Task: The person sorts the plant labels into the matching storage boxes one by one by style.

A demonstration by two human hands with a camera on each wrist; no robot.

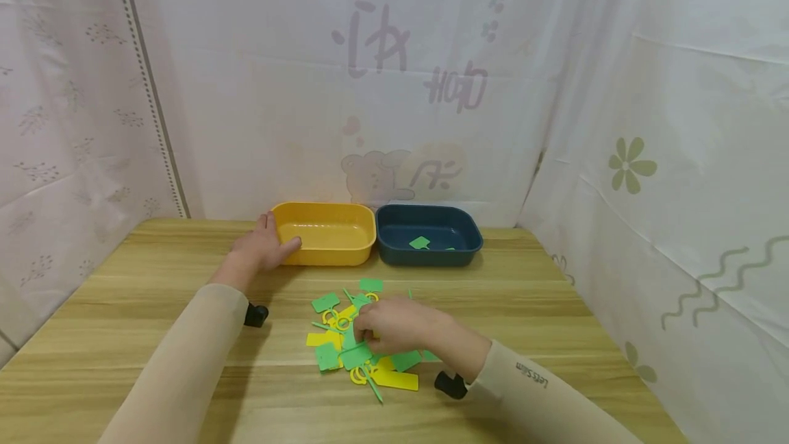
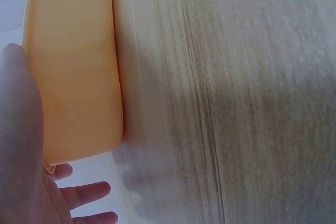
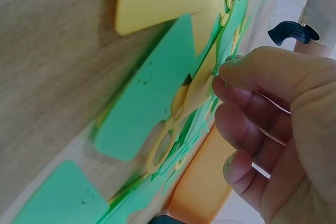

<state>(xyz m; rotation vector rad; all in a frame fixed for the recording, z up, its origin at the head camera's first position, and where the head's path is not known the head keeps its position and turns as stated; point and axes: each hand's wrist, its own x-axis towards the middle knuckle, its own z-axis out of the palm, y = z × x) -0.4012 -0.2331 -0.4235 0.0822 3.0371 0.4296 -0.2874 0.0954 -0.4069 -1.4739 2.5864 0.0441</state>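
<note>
In the head view, a loose pile of green plant labels (image 1: 355,356) with thin stems and yellow tags (image 1: 396,380) with ring loops lies mid-table. Over this pile is my right hand (image 1: 397,325). Its thumb and index fingertip pinch a thin green stem (image 3: 237,43) in the right wrist view; the pile hides the rest of that label. My left hand (image 1: 259,247) rests against the left end of the yellow bin (image 1: 327,257), thumb at the rim, other fingers straight. Beside it, the dark blue bin (image 1: 425,257) holds a few green pieces (image 1: 420,242).
Both bins stand side by side near the back edge of the wooden table (image 1: 530,334). A patterned white curtain (image 1: 277,88) hangs behind and along both sides. Black wrist mounts (image 1: 451,385) stick out below the forearms.
</note>
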